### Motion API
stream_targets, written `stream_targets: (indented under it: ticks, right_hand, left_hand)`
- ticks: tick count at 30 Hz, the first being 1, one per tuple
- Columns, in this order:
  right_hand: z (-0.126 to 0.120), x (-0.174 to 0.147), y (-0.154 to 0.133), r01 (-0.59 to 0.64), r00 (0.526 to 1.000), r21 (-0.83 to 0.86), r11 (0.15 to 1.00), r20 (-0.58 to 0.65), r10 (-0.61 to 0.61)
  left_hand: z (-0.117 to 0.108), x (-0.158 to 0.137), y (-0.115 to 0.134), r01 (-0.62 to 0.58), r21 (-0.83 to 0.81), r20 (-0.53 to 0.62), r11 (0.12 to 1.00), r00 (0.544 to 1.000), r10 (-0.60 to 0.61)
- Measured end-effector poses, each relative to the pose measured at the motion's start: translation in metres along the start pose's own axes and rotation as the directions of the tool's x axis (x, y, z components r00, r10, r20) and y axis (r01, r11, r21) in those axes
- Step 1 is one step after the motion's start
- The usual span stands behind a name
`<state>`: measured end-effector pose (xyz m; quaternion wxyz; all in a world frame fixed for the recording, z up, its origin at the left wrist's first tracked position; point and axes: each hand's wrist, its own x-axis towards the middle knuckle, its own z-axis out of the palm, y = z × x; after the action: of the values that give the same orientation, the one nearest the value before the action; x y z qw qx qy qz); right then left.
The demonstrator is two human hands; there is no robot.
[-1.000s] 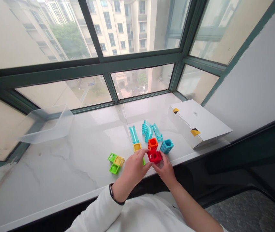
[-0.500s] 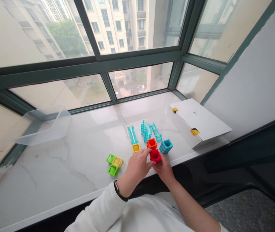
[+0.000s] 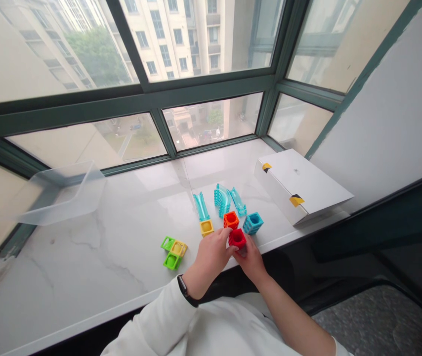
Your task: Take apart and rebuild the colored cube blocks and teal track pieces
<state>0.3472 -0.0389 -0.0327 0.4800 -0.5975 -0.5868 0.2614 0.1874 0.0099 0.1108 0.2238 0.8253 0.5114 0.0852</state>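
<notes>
Near the front edge of the sill, my left hand (image 3: 215, 251) and my right hand (image 3: 249, 258) are closed on a red block stack (image 3: 237, 238), one from each side. Its top has a round hole. Just behind it stands an orange-red block stack (image 3: 231, 220), and to the right a blue block stack (image 3: 253, 223). A yellow block (image 3: 206, 227) sits beyond my left hand, touching a clear blue straight track (image 3: 201, 206). Farther back are stacked curved blue tracks (image 3: 222, 199) and another straight blue track (image 3: 238, 201). My fingertips are partly hidden around the red stack.
Left of my hands lie green blocks (image 3: 173, 261) with a yellow block (image 3: 179, 248) joined to them. A clear plastic bin (image 3: 59, 195) stands at the far left of the marble sill (image 3: 122, 237). A white box (image 3: 303, 183) with yellow-black tape is at the right, near the window.
The view has shifted slightly. Both hands keep their hold on the red stack with almost no movement, and the other pieces stay in place.
</notes>
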Motion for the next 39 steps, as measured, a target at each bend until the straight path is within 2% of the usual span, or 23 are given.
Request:
stream_targets:
  ticks: [19, 22, 25, 28, 32, 35, 39]
  right_hand:
    - [-0.001, 0.0, -0.001, 0.019, 1.0, -0.007, 1.0, -0.008, -0.019]
    - [-0.001, 0.0, 0.0, 0.025, 1.0, -0.018, 1.0, -0.017, -0.025]
    - [-0.001, 0.0, 0.001, 0.031, 0.999, -0.028, 0.999, -0.005, -0.031]
    - [-0.001, 0.0, 0.002, 0.022, 1.0, -0.042, 0.999, -0.004, -0.022]
    - [0.001, -0.001, 0.006, 0.008, 1.0, -0.048, 0.999, 0.004, -0.007]
    - [0.002, -0.003, 0.01, 0.01, 1.0, -0.071, 0.997, -0.014, -0.011]
    - [-0.001, -0.01, 0.015, 0.008, 1.0, -0.122, 0.993, -0.016, -0.01]
  left_hand:
    - [0.004, -0.001, -0.004, -0.02, 0.007, -0.021, 1.0, 1.0, 0.02]
    - [0.0, -0.006, -0.006, -0.058, -0.028, -0.066, 0.998, 0.996, 0.056]
    - [-0.011, -0.015, -0.014, -0.127, -0.106, -0.162, 0.986, 0.981, 0.109]
    - [-0.026, -0.025, -0.031, -0.143, -0.181, -0.296, 0.973, 0.952, 0.085]
    - [-0.044, -0.041, -0.066, -0.058, -0.236, -0.428, 0.97, 0.903, -0.05]
    - [-0.052, -0.056, -0.099, 0.014, -0.254, -0.47, 0.967, 0.872, -0.136]
    - [-0.053, -0.079, -0.14, 0.133, -0.274, -0.471, 0.952, 0.845, -0.254]
